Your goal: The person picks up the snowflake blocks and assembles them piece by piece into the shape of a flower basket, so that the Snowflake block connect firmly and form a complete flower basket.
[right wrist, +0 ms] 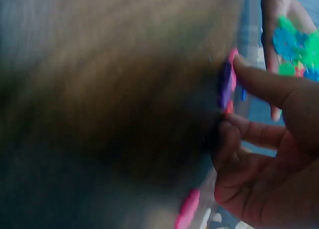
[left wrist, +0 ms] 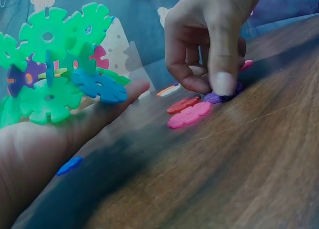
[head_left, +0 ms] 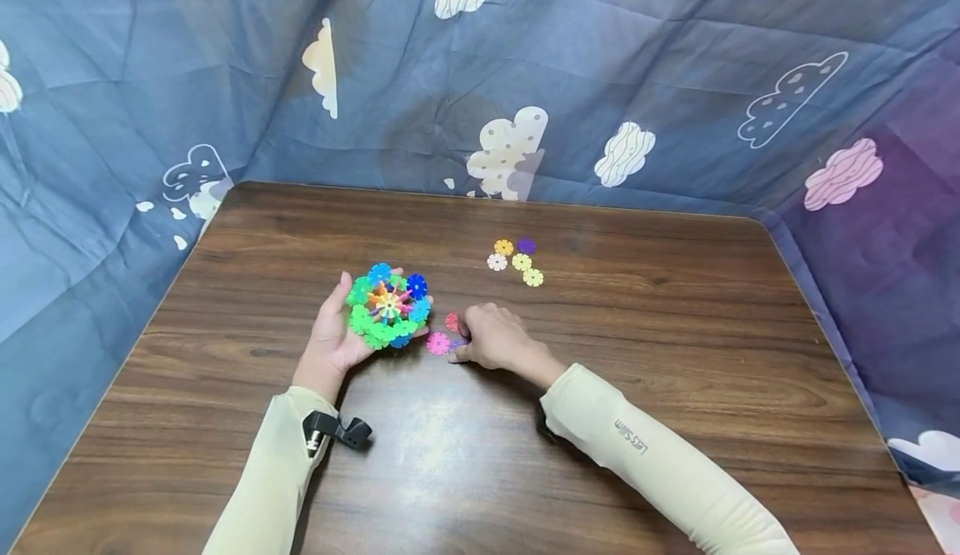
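Observation:
On my left hand (head_left: pixel 333 342), palm up with the fingers stretched out, rests a round openwork ball of interlocking flower-shaped plastic discs (head_left: pixel 388 305), green and blue outside with bright colours at its centre. To its right, my right hand (head_left: pixel 495 337) reaches down to the tabletop, thumb and index finger pinching a purple flower disc (left wrist: pixel 214 98) by its edges; the fingers partly cover it. Beside that disc lie a pink flower disc (head_left: pixel 438 343) and a red one (head_left: pixel 452 322), both flat on the wood.
Farther back on the brown wooden table (head_left: pixel 675 330) lies a loose group: an orange disc (head_left: pixel 503 247), a dark purple disc (head_left: pixel 527 246), a white disc (head_left: pixel 497 262) and two yellow discs (head_left: pixel 521 262). A blue disc (left wrist: pixel 70 166) shows below the left hand. Cloud-patterned cloth (head_left: pixel 390 80) hangs behind.

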The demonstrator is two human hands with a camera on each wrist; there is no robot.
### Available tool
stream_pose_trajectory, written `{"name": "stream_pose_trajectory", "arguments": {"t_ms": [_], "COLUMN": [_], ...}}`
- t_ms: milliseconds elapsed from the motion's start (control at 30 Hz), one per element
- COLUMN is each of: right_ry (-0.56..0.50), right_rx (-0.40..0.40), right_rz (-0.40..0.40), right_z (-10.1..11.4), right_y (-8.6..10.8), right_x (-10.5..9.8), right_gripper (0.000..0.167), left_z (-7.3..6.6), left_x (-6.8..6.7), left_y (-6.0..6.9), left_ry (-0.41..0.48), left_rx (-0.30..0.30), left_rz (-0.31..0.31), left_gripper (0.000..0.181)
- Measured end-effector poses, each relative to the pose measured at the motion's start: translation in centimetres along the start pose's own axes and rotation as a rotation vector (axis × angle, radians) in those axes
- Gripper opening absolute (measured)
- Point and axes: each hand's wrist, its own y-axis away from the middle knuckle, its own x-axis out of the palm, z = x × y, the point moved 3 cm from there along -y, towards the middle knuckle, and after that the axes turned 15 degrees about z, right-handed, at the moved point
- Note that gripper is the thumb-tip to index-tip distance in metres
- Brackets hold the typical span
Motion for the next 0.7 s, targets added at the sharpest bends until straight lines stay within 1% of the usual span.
{"name": "stream_pose_trajectory", "arguments": {"t_ms": [133, 233, 300, 367, 467, 533, 567, 633, 700], "right_ry": [0.011, 0.001, -0.037, -0.114, -0.301, -0.415, -0.466, -0.527, -0.555], "right_rx": [0.010, -0.014, -0.043, -0.070, -0.127, -0.182, -0.215, -0.282, -0.326], "right_rz": [-0.016, -0.012, 0.002, 0.028, 0.049, 0.027, 0.008, -0.033, -0.065], "right_z": [0.6, 0.8, 0.6, 0.1, -0.7, -1.2, -1.4, -1.5, -1.5], "right_y": [0.2, 0.3, 0.4, 0.5, 0.8, 1.0, 1.1, 1.3, 1.4], "right_x": [0.5, 0.6, 0.5, 0.0, -1.6, -3.2, -4.0, -5.5, -6.6], "right_gripper": [0.042, 0.037, 0.035, 0.030, 0.015, 0.009, 0.008, 0.009, 0.010], "left_z": [0.3, 0.6, 0.7, 0.8, 1.0, 1.0, 1.1, 1.2, 1.3], "left_x": [-0.2, -0.3, -0.3, -0.3, -0.3, -0.3, -0.3, -0.2, -0.2], "left_y": [0.0, 0.1, 0.2, 0.1, -0.1, -0.2, -0.3, -0.5, -0.6], "left_ry": [0.009, 0.007, -0.003, -0.011, -0.027, -0.035, -0.042, -0.055, -0.067], "left_rx": [-0.016, -0.015, -0.014, -0.018, -0.029, -0.036, -0.041, -0.049, -0.061], "left_rz": [0.018, -0.003, -0.015, -0.016, -0.002, 0.008, 0.012, 0.009, -0.008], "left_gripper": [0.063, 0.062, 0.061, 0.061, 0.058, 0.057, 0.055, 0.054, 0.054]}}
